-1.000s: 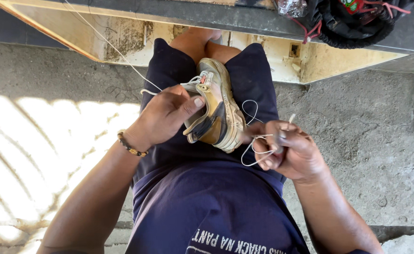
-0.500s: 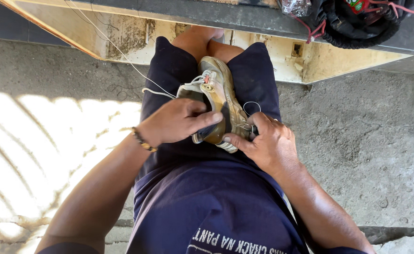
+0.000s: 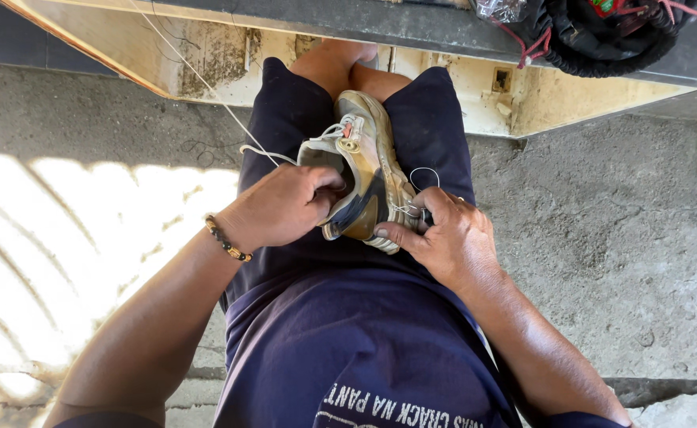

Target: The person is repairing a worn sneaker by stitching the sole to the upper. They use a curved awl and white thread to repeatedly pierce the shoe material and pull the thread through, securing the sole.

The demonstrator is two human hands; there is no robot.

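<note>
Two hands on one shoe, both clamped. Left hand has fingers tucked inside the shoe opening, gripping the collar; beaded bracelet at the wrist. Right hand is closed on the sole edge, thumb along the side, pinching a white thread at the seam.

Change vs 1 s ago: right hand was off the shoe then, drawing thread out in loose loops to the side. Now it's back against the sole, only a small loop left standing above the knuckles. Judged: stitch pulled snug, hand set for next pass along the sole seam. Shoe pos. roughly same, resting on the lap between the thighs, toe pointing away.

Materials: shoe upper worn, tan/grey, scuffed; sole ribbed, pale; white laces. Navy shorts and shirt, soft cloth. Thread runs taut up-left past the knee. Floor rough grey concrete, sun stripes at left. Far: stained cream wall base, dark bag w/ red cord on a ledge.
</note>
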